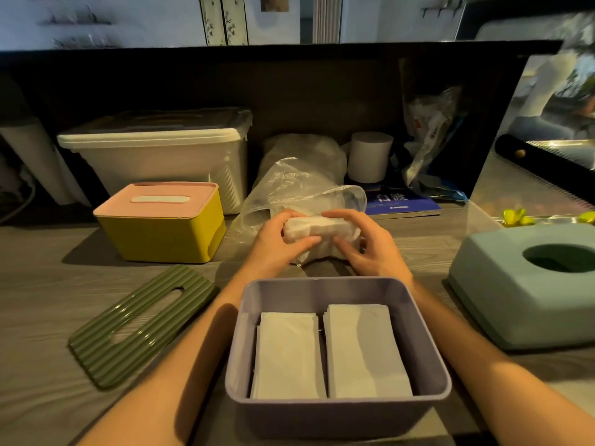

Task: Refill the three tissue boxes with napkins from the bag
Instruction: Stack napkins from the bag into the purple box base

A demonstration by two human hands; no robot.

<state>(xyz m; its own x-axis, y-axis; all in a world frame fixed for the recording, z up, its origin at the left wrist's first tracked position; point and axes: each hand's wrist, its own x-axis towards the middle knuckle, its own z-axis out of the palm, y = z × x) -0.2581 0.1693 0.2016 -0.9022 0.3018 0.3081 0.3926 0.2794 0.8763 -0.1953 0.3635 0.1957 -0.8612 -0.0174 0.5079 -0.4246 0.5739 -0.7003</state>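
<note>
- Purple box (pixel 335 410), nearest me, lid off: two flat napkin stacks (pixel 325 352) lie side by side inside, room left above them.
- Teal box (pixel 502 304) on my right, lid on; contents hidden through its round hole.
- Yellow box (pixel 167 239) on my left, pink lid shut, a white strip showing at the slot.
- Green lid (pixel 141 323) lies loose on the table beside the purple box.
- Plastic bag (pixel 289 188) just behind my hands, mouth slack.
- My left hand (pixel 280 239) and right hand (pixel 363 243) both grip one napkin bundle (pixel 318 230) at the bag's mouth.
- Best keep the bundle square, pinch both ends, lower it flat onto the stacks.
</note>
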